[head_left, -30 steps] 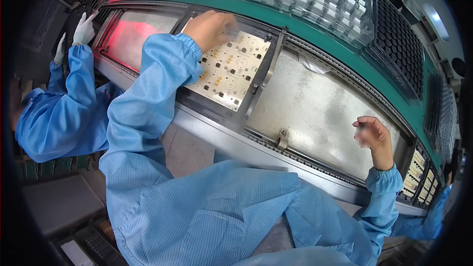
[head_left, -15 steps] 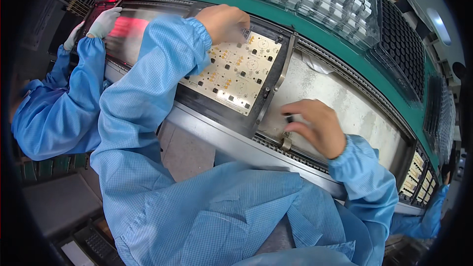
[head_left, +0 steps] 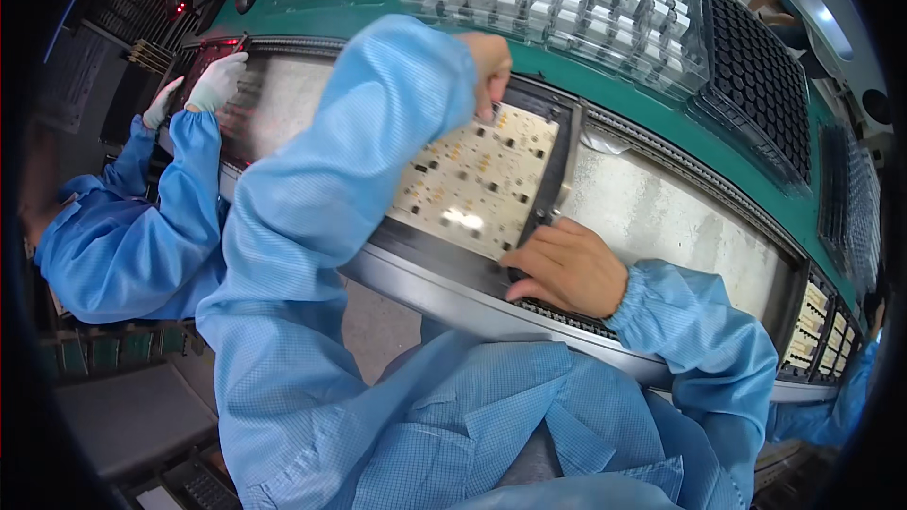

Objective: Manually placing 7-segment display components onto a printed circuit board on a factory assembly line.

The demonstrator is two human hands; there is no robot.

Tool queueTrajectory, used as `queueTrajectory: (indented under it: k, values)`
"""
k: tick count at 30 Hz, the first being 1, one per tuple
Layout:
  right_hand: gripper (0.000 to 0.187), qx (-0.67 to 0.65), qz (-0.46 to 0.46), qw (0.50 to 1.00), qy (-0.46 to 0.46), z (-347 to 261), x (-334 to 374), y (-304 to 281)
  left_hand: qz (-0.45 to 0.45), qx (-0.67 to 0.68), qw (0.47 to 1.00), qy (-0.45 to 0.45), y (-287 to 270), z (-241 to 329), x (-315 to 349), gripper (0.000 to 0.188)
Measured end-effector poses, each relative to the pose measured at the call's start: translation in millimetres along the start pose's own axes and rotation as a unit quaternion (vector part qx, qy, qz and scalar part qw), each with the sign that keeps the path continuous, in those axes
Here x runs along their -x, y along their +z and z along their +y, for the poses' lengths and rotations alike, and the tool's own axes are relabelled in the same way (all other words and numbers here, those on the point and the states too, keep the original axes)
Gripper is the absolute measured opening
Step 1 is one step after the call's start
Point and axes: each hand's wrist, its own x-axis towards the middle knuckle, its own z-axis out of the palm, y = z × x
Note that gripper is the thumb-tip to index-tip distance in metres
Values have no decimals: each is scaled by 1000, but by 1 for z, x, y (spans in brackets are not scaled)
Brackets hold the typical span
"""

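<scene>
A cream circuit board [head_left: 477, 191] dotted with small black and orange parts lies in a dark carrier [head_left: 420, 244] on the conveyor in front of me. My left hand [head_left: 487, 68] reaches over the board to its far edge. Its fingers are pinched downward, and what they hold is too small to make out. At the near right corner of the board, my right hand [head_left: 572, 269] is closed, with a small black part [head_left: 516, 274] showing between thumb and fingers. My left sleeve covers the left side of the board.
Beyond the conveyor, a green surface [head_left: 557, 76] bears clear trays of white parts [head_left: 567, 0] and a black tray of round pockets [head_left: 761, 76]. On the left, a co-worker's gloved hand [head_left: 217, 83] is over the line. More boards [head_left: 811, 316] sit at the far right.
My right hand has moved left and down to the board's near right corner. My left hand has shifted right along the far edge, fingers now pointing down. The view has shifted slightly.
</scene>
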Motion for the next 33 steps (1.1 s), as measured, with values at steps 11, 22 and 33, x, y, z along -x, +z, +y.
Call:
queueTrajectory:
  k: [11, 22, 33]
  values:
    - [24, -165, 107, 922, 335, -23, 51, -64, 370, 114, 903, 184, -1, 44, 13, 16]
    - [25, -112, 181, 912, 350, -8, 30, -89, 348, -245, 903, -62, -146, -77, 18, 19]
    - [26, 82, 105, 949, 285, 8, 12, -93, 308, -339, 889, -8, -163, -96, 31, 11]
